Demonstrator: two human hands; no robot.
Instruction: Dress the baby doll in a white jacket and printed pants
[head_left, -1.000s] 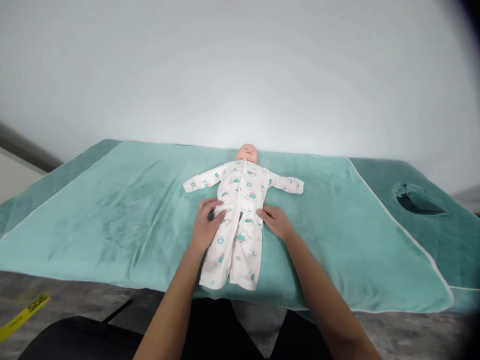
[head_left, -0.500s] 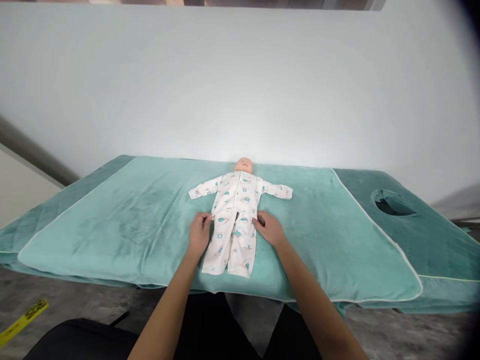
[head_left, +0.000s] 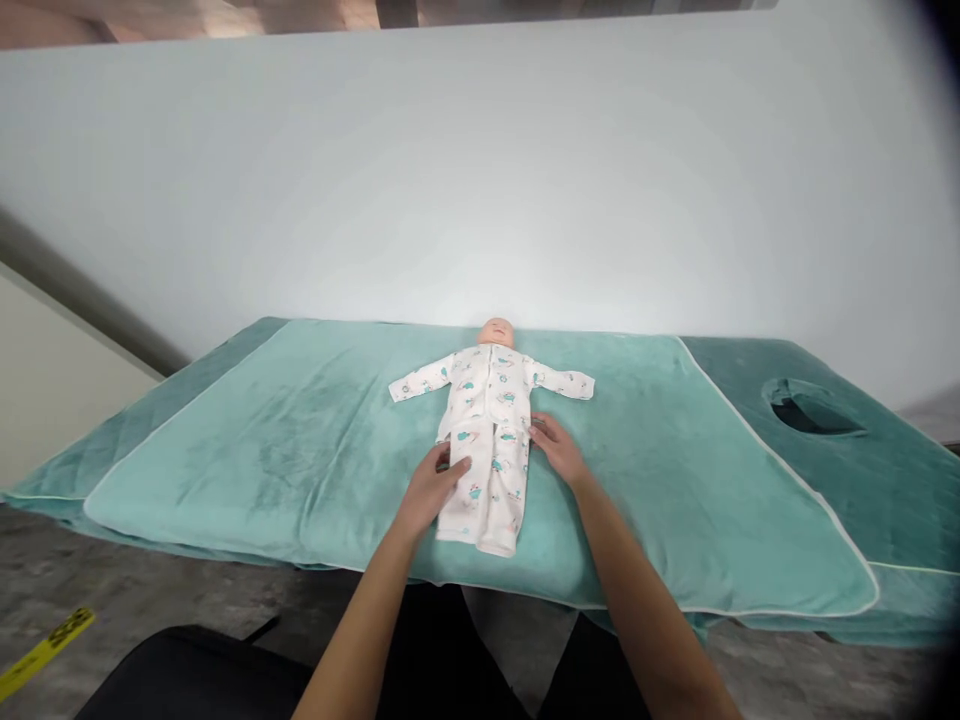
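Observation:
A baby doll point(head_left: 496, 331) lies on its back on a teal towel point(head_left: 300, 450), dressed in a white printed sleepsuit point(head_left: 491, 420) with both sleeves spread out. My left hand point(head_left: 435, 485) rests on the suit's left leg near the hip, fingers curled against the cloth. My right hand point(head_left: 559, 448) touches the suit's right side at the waist, fingers together and bent. The two trouser legs lie close together, pointing at me.
The towel covers a teal massage table point(head_left: 900, 470) with a face hole point(head_left: 814, 412) at the right end. A pale wall stands behind. A grey floor and a yellow tape strip point(head_left: 45, 640) lie below left; my dark clothing fills the bottom.
The suit's legs have been brought together from a spread position. My left hand moved right onto the leg. The camera pulled back and tilted up slightly.

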